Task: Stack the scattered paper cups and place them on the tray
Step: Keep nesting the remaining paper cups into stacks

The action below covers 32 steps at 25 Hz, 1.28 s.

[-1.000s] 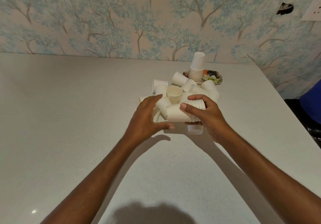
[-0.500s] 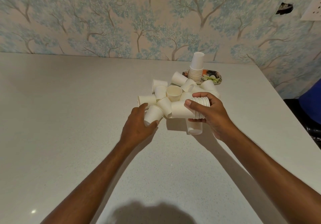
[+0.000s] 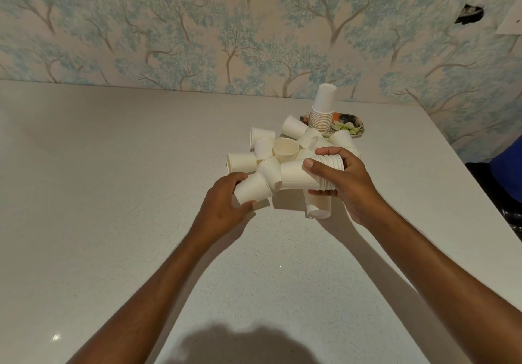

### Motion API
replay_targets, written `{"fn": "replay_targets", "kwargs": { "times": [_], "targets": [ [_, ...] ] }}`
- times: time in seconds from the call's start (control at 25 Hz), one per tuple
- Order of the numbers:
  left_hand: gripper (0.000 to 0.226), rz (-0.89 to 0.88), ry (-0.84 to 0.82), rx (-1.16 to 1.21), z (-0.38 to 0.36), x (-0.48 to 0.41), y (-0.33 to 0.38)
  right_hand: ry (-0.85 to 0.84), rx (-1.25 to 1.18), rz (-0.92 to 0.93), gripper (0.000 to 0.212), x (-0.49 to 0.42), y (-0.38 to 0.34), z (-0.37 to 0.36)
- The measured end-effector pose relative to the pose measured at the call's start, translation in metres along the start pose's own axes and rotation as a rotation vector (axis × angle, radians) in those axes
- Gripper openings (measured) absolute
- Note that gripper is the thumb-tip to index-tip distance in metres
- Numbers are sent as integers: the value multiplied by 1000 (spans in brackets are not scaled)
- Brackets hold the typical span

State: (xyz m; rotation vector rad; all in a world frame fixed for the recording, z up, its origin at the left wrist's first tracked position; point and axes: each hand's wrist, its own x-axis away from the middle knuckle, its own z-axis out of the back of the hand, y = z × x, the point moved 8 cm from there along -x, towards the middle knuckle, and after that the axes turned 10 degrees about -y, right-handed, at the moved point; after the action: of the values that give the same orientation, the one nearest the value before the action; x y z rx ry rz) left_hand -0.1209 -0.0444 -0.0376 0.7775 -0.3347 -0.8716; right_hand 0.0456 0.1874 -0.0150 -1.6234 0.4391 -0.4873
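Several white paper cups (image 3: 285, 149) lie scattered in a heap on the white table (image 3: 113, 194). My left hand (image 3: 223, 202) grips a single cup (image 3: 251, 188) at the heap's near left edge, base toward me. My right hand (image 3: 343, 183) holds a nested stack of cups (image 3: 305, 176) lying sideways, its rims under my fingers. Below that stack one loose cup (image 3: 318, 207) lies on the table. At the back right a flowered tray (image 3: 350, 128) carries an upside-down stack of cups (image 3: 323, 109).
Tree-patterned wallpaper (image 3: 197, 30) runs along the table's far edge. Beyond the table's right edge there is a dark object (image 3: 491, 183) and something blue (image 3: 508, 166). My head's shadow (image 3: 245, 344) falls on the near table.
My left hand closed round a single cup at the heap's near left and drew it slightly toward me. My right hand with the stack shifted a little up and to the right.
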Motion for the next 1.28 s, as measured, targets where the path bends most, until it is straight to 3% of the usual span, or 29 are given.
{"fn": "replay_targets", "kwargs": {
  "times": [0.32, 0.64, 0.8, 0.88, 1.0, 1.08, 1.28],
  "targets": [
    [74, -159, -38, 133, -4, 3, 34, -68, 47, 1, 57, 4, 4, -24],
    [75, -223, -47, 103, -13, 1, 60, -107, 92, 28, 46, 6, 3, -38],
    [77, -236, -57, 59, -18, 1, 64, -174, 98, 35, 54, 9, 0, -49],
    [78, -219, -55, 62, -18, 0, 57, -133, 127, 42, 52, 6, -8, -42],
    [78, -188, -46, 81, -16, 3, 38, -10, 106, 57, 33, -1, -18, -11],
    [77, -179, -37, 91, -12, 6, 27, 56, 199, 63, 24, -3, -18, 9],
    [75, -144, -36, 84, -12, 12, 12, 37, 642, 57, 38, -1, -3, 17]
  ]
}}
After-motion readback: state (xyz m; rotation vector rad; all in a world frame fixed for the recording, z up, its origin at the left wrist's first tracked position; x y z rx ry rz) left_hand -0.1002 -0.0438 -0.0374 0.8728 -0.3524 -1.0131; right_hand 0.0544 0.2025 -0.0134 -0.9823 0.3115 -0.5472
